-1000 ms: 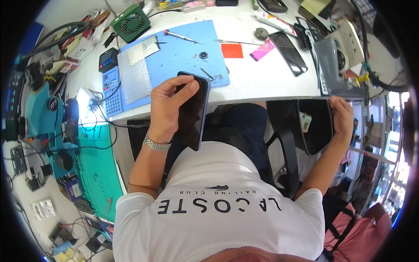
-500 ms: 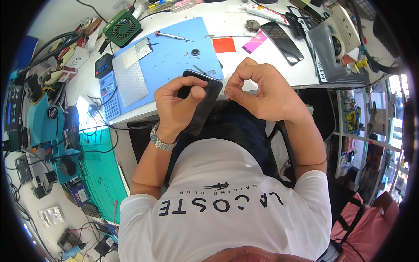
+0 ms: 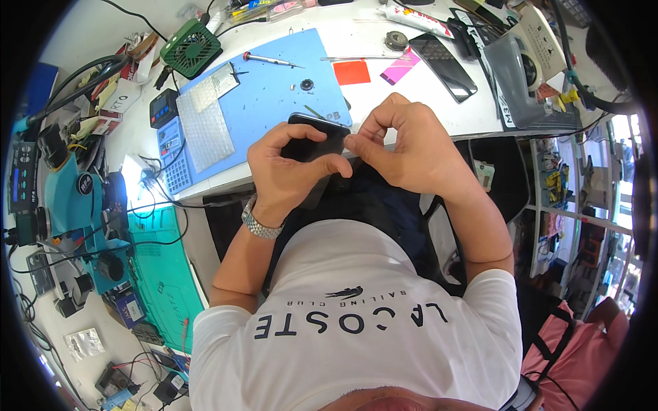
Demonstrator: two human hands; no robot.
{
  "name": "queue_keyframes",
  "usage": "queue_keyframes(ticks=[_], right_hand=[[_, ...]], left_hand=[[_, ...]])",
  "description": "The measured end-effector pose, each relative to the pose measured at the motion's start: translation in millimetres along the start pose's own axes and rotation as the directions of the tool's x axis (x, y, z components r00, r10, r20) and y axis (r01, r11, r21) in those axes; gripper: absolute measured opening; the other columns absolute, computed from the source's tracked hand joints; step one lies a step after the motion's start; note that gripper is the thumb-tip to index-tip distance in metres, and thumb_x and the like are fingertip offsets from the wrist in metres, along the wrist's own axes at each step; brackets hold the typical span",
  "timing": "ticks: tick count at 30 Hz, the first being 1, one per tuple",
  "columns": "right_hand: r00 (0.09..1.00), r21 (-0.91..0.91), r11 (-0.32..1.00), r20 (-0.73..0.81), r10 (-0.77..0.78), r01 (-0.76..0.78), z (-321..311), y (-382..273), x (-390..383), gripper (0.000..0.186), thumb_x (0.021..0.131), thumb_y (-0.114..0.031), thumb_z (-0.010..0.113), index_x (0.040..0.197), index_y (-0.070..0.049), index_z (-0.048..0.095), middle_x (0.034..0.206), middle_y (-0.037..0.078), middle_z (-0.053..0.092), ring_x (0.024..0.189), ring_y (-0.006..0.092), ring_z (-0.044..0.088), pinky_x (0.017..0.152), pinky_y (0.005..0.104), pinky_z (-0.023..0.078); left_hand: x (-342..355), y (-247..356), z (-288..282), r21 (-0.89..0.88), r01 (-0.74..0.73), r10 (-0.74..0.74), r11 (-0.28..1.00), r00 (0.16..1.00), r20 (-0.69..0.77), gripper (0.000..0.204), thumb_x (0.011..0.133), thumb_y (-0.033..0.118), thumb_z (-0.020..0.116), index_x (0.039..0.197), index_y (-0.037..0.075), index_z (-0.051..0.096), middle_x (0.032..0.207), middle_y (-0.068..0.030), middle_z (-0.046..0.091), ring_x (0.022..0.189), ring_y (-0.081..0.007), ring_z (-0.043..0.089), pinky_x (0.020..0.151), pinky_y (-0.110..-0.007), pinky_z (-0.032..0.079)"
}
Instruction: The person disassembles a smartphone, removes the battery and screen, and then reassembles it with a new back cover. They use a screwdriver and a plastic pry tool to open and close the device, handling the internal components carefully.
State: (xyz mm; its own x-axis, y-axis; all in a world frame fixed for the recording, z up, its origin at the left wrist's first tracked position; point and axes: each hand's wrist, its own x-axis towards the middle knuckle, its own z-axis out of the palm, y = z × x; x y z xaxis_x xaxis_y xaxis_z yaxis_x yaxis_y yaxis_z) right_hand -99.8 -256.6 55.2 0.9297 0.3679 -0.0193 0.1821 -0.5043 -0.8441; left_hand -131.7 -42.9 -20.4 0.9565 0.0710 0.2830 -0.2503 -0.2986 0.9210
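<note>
A dark smartphone [image 3: 334, 142] is in my left hand [image 3: 279, 164], tilted just off the bench's front edge. My left fingers curl over its far end and the thumb reaches across toward its right side. The palm hides much of the phone. My right hand [image 3: 411, 151] is at the phone's right edge, thumb and forefinger pinched together; whatever they grip is too small to make out. Beyond the phone lies a blue work mat [image 3: 271, 92], bearing a small round black part [image 3: 306, 84] and a screwdriver [image 3: 269, 59].
Bubble wrap [image 3: 205, 133] covers the mat's left side. A green fan [image 3: 192, 48] stands behind it. Tweezers [image 3: 356, 58], a red square [image 3: 351, 72], a pink strip [image 3: 399, 67] and another smartphone [image 3: 445, 67] lie to the right. A teal microscope-like device [image 3: 72, 192] stands at left.
My left thumb has stretched out to the right over the phone. The right pinch has shifted slightly left, up against the phone's edge. The phone's lower part is now more hidden.
</note>
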Motion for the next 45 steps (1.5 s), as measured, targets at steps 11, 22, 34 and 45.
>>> queue_keyframes(ticks=[11, 22, 34, 45], right_hand=[[0.996, -0.075, 0.995, -0.047, -0.076, 0.073, 12, 10, 1, 0.027, 0.086, -0.023, 0.083, 0.078, 0.002, 0.075, 0.071, 0.016, 0.064, 0.071, 0.0243, 0.062, 0.072, 0.0377, 0.051], [0.994, -0.115, 0.989, -0.047, -0.104, 0.098, 12, 12, 1, 0.025, 0.087, -0.022, 0.081, 0.076, -0.001, 0.074, 0.067, 0.012, 0.064, 0.071, 0.0230, 0.060, 0.089, 0.0391, 0.045], [0.996, -0.105, 0.992, -0.036, -0.078, 0.074, 4, 8, 3, 0.019, 0.085, -0.018, 0.082, 0.077, -0.004, 0.074, 0.070, 0.010, 0.066, 0.083, 0.0268, 0.058, 0.089, 0.0407, 0.045], [0.995, -0.116, 0.988, 0.024, -0.102, 0.104, -1, 3, 2, 0.014, 0.085, -0.017, 0.081, 0.082, -0.005, 0.076, 0.075, 0.011, 0.067, 0.087, 0.0275, 0.057, 0.091, 0.0389, 0.043]], left_hand=[[-2, -1, 2, -0.056, 0.049, -0.051, 0.997, 0.999, -0.021, 0.035, 0.069, 0.016, 0.101, 0.088, 0.004, 0.075, 0.083, -0.0009, 0.074, 0.077, -0.0067, 0.065, 0.071, -0.024, 0.052], [-2, 1, 3, -0.024, 0.042, -0.043, 0.999, 0.997, -0.059, 0.023, 0.076, 0.013, 0.096, 0.084, 0.004, 0.076, 0.080, -0.0012, 0.075, 0.072, -0.0060, 0.065, 0.067, -0.023, 0.051], [0, 5, 4, -0.164, 0.087, -0.104, 0.983, 0.990, -0.100, 0.017, 0.080, 0.006, 0.092, 0.085, 0.003, 0.077, 0.082, -0.0031, 0.077, 0.075, -0.0065, 0.067, 0.068, -0.023, 0.053], [-1, 4, -4, 0.059, -0.144, 0.150, 0.988, 0.981, -0.120, 0.025, 0.072, 0.009, 0.097, 0.080, 0.003, 0.074, 0.075, -0.0052, 0.073, 0.066, -0.0095, 0.066, 0.061, -0.024, 0.050]])
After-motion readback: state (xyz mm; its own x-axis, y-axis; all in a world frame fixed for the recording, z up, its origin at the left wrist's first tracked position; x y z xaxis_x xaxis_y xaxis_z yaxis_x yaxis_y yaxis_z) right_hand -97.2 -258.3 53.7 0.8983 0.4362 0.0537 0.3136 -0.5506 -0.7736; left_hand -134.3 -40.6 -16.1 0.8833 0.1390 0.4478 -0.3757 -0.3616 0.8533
